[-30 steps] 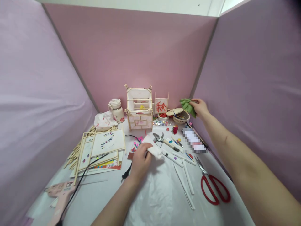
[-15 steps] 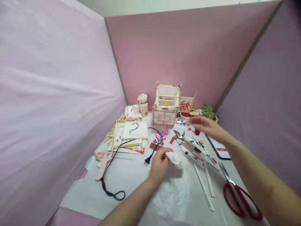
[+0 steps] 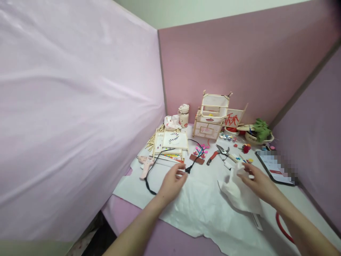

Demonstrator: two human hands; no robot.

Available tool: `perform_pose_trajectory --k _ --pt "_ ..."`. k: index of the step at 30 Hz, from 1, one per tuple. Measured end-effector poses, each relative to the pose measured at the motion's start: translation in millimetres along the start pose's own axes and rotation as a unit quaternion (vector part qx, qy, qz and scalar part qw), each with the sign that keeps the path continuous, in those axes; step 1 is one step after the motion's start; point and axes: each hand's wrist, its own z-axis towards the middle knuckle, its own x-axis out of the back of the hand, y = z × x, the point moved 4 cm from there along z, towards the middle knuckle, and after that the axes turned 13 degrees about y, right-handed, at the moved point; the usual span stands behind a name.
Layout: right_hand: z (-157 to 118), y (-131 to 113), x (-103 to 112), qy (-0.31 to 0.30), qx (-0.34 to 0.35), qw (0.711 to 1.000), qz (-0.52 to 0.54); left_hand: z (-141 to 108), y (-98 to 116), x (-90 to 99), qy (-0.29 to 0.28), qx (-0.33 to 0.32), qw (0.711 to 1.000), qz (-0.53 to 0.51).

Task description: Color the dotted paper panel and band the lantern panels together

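Note:
A white tissue [image 3: 237, 192] hangs from my right hand [image 3: 254, 177], pinched between the fingers, over the pens and a white tool at the right. My left hand [image 3: 174, 179] hovers over the middle of the white sheet, its fingers apart and curved, with nothing seen in them. Just beside its fingertips is the black plug [image 3: 188, 169] of a cord. The pink glue gun [image 3: 146, 166] lies to the left of that hand. Red-handled pruning shears [image 3: 222, 150] lie beyond the tissue. Part of the red scissors handle [image 3: 282, 227] shows beside my right forearm.
A stick-built model house [image 3: 209, 129] stands at the back, near a white bottle [image 3: 183, 115] and a potted plant [image 3: 262, 129]. Framed panels [image 3: 174, 140] lie over sticks at the left back. A phone [image 3: 275, 169] lies at the right.
The tissue has passed from my left hand to my right, which has come down and nearer. My left hand has opened. The view has turned left, so things appear farther right.

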Motion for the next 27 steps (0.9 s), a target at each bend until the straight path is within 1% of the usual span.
perform_pose_trajectory --k 1,2,4,5,6,8,10,12,15,16,18,21,24,26,27 --pt "-3 5 2 0.027 0.011 0.999 -0.017 3 -8 21.9 0.053 -0.034 0.996 0.064" --pt "-8 7 2 0.046 0.021 0.998 -0.022 5 -15 43.0 0.102 -0.066 0.984 0.127" --pt "-19 4 -1 0.051 0.029 0.998 -0.009 9 -31 80.3 0.189 -0.104 0.946 0.244" --pt "-25 -1 -4 0.045 0.027 0.999 0.006 10 -39 95.1 0.217 -0.101 0.924 0.298" --pt "-31 -8 -8 0.037 0.025 0.999 0.022 11 -47 107.4 0.239 -0.077 0.903 0.35" --pt "-40 -24 -16 0.023 0.024 0.998 0.057 14 -62 122.5 0.251 -0.018 0.87 0.423" --pt "-48 -41 -26 0.006 0.036 0.995 0.094 16 -72 125.8 0.237 0.021 0.853 0.464" --pt "-52 -59 -39 -0.031 0.065 0.991 0.115 20 -79 122.0 0.216 0.031 0.847 0.485" --pt "-52 -89 -61 -0.104 0.138 0.979 0.111 26 -84 114.8 0.201 0.041 0.842 0.499" --pt "-49 -100 -68 -0.116 0.172 0.973 0.105 28 -85 113.2 0.199 0.047 0.841 0.501" --pt "-41 -123 -84 -0.114 0.254 0.957 0.082 31 -87 111.6 0.199 0.059 0.839 0.503" --pt "-25 -148 -112 -0.103 0.347 0.932 -0.025 28 -86 111.3 0.197 0.069 0.839 0.502" --pt "-12 -160 -132 -0.104 0.391 0.908 -0.109 17 -84 112.4 0.202 0.07 0.838 0.501" --pt "-5 -163 -133 -0.105 0.409 0.898 -0.125 7 -82 113.6 0.208 0.072 0.84 0.496" --pt "-2 -163 -130 -0.097 0.414 0.896 -0.128 3 -81 114.5 0.212 0.076 0.842 0.49"
